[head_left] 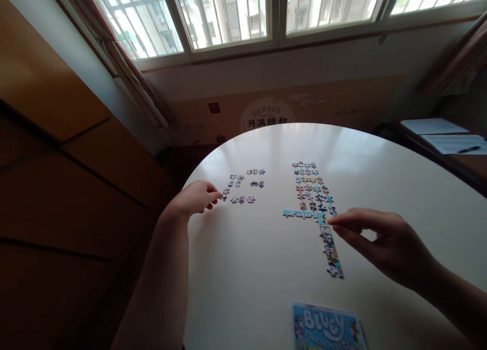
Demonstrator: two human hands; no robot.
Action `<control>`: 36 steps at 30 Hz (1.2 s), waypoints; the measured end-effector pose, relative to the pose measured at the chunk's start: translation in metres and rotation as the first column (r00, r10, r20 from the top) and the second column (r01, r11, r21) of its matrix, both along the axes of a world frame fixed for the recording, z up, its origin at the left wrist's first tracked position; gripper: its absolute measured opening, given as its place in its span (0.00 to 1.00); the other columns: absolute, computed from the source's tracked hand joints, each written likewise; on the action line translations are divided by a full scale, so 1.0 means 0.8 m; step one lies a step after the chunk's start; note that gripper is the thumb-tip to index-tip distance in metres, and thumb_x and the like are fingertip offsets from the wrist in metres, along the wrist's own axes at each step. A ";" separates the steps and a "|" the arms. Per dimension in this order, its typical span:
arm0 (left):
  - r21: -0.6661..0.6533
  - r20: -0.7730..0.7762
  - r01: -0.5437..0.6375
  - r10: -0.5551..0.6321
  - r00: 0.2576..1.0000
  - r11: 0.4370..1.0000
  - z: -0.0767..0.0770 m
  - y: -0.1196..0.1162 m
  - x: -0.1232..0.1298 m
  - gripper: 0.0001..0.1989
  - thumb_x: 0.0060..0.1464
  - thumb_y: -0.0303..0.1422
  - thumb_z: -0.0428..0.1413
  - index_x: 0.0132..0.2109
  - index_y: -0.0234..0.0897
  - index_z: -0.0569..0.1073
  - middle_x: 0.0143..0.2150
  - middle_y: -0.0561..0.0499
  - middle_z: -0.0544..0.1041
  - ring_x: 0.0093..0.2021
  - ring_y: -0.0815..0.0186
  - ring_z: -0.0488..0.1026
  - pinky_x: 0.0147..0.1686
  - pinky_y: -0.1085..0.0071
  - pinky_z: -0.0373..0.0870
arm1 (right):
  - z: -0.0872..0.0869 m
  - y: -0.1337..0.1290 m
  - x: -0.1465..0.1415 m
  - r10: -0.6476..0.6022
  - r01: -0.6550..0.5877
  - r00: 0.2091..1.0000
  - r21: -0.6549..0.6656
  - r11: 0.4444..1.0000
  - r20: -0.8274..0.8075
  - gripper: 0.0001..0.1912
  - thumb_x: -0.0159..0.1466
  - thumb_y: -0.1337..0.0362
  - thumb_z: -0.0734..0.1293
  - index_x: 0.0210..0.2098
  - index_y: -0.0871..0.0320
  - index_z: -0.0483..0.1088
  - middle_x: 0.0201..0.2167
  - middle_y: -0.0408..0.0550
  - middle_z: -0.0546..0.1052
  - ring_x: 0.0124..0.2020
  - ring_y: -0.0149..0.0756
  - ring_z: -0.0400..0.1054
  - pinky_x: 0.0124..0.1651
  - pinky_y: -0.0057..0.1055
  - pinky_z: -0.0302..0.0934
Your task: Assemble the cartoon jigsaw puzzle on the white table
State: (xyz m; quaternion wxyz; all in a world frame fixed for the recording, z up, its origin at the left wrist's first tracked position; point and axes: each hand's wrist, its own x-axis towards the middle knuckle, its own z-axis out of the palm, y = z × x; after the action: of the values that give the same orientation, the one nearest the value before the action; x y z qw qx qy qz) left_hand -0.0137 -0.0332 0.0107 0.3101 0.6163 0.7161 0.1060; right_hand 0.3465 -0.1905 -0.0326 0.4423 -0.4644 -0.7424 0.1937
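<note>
Joined puzzle pieces form a blue strip that meets a darker strip running toward me. My right hand has thumb and forefinger close together at the corner where the strips meet; anything between the fingertips is too small to make out. Beyond the blue strip lie rows of loose pieces. On the left, my left hand pinches at a small puzzle piece at the edge of a scattered group of loose pieces.
The round white table carries a blue Bluey box at its near edge. Papers with a pen lie on another surface at the right. Behind the table are a wall and windows, and wooden cabinets stand at the left.
</note>
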 end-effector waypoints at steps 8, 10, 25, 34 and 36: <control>-0.003 -0.201 0.073 -0.072 0.977 0.997 -0.008 0.008 -0.005 0.06 0.45 0.35 0.62 0.25 0.39 0.77 0.24 0.48 0.78 0.23 0.64 0.70 0.23 0.71 0.61 | 0.000 -0.003 0.003 -0.082 0.082 0.997 0.030 0.996 -0.001 0.05 0.65 0.63 0.70 0.40 0.53 0.79 0.32 0.47 0.82 0.30 0.36 0.77 0.27 0.27 0.71; 0.001 -0.237 0.089 -0.086 0.968 0.996 -0.009 0.011 -0.005 0.06 0.45 0.35 0.61 0.25 0.39 0.76 0.24 0.49 0.78 0.25 0.63 0.72 0.24 0.71 0.61 | 0.003 -0.004 0.006 -0.117 0.117 0.993 0.045 0.992 -0.005 0.05 0.65 0.63 0.70 0.39 0.53 0.79 0.32 0.47 0.83 0.30 0.37 0.78 0.28 0.28 0.71; 0.175 -0.292 0.043 0.010 0.956 0.984 -0.012 0.008 -0.002 0.08 0.46 0.39 0.60 0.28 0.40 0.76 0.32 0.44 0.80 0.30 0.59 0.74 0.27 0.69 0.60 | 0.008 -0.005 0.008 -0.132 0.135 0.991 0.091 0.987 -0.035 0.04 0.64 0.62 0.70 0.38 0.51 0.79 0.30 0.44 0.82 0.26 0.33 0.76 0.28 0.26 0.71; 0.504 0.029 -0.034 0.023 0.999 0.863 -0.017 0.010 0.018 0.14 0.54 0.44 0.56 0.28 0.40 0.70 0.23 0.53 0.71 0.25 0.66 0.66 0.26 0.71 0.58 | 0.009 -0.005 0.006 -0.159 0.163 0.985 0.062 0.985 -0.060 0.05 0.63 0.60 0.71 0.37 0.51 0.80 0.29 0.45 0.82 0.25 0.35 0.76 0.27 0.25 0.72; 0.577 0.166 -0.142 0.054 0.985 0.804 -0.022 0.017 0.015 0.16 0.55 0.44 0.55 0.27 0.40 0.66 0.21 0.56 0.65 0.23 0.68 0.62 0.25 0.72 0.57 | 0.009 -0.005 0.006 -0.169 0.173 0.984 0.067 0.983 -0.061 0.04 0.62 0.60 0.72 0.37 0.50 0.80 0.29 0.45 0.83 0.25 0.35 0.77 0.27 0.24 0.72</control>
State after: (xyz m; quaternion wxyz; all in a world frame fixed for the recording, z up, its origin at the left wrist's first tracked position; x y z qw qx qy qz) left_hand -0.0020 -0.0193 -0.0071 0.1486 0.6349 0.6555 0.3811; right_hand 0.3516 -0.1943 -0.0258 0.4941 -0.5048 -0.6937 0.1408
